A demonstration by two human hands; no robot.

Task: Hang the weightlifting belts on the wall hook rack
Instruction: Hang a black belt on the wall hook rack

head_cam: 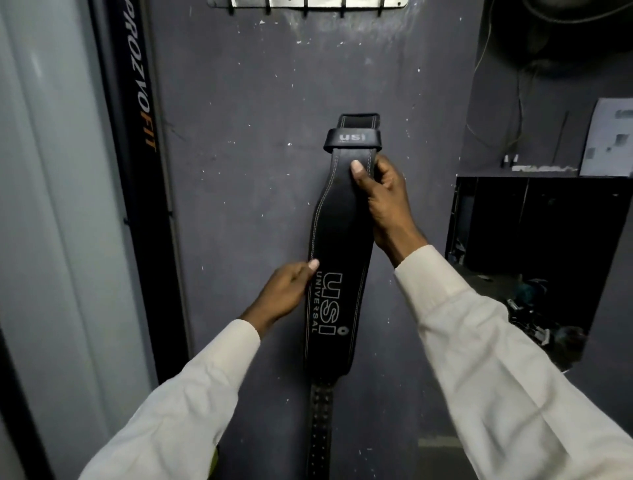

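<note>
One black leather weightlifting belt [337,260] in my grip right now, held upright in front of the dark grey wall [239,120], well below the wall hook rack [308,4] that peeks in at the top edge of the view. My right hand [383,198] is closed around the narrow upper stretch, thumb pressed across the face just under the keeper loop [352,138]; my left hand [291,291] pinches the left edge of the wide back panel, thumb on top.

I judge this thing stiff and fairly heavy: thick hide that keeps its curve and won't drape like cloth, though the long studded tail [320,421] hangs down freely and could swing. The leather looks smooth with a slight sheen, so a pinch may slip; wrapping the fingers round the narrow part is the safer hold. For the hook, I'd keep the top end in the right hand and steady the broad panel with the left.

Looks: black throughout, pale double stitching along both edges, "USI UNIVERSAL" printed lengthwise on the wide part, "USI" again on the loop. Whether a buckle sits at the top end I cannot tell.
</note>
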